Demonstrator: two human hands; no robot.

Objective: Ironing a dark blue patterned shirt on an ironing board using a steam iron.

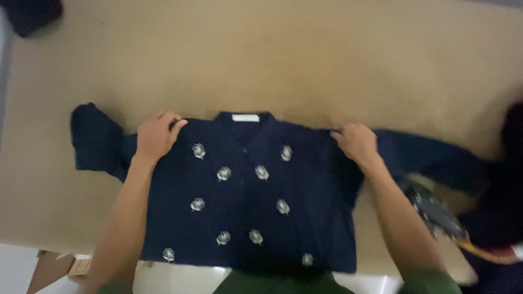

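A dark navy shirt with small white leaf motifs lies flat, front up, on a tan table. Its collar with a white label points away from me. My left hand rests on the shirt's left shoulder, fingers curled on the fabric. At the right shoulder seam, my right hand pinches the cloth. The left sleeve is bunched out to the left. The right sleeve stretches out to the right.
A dark patterned cloth with an orange edge lies at the right near more dark fabric. A dark object sits at the far left corner. The table's near edge runs under the shirt hem, with cardboard below left.
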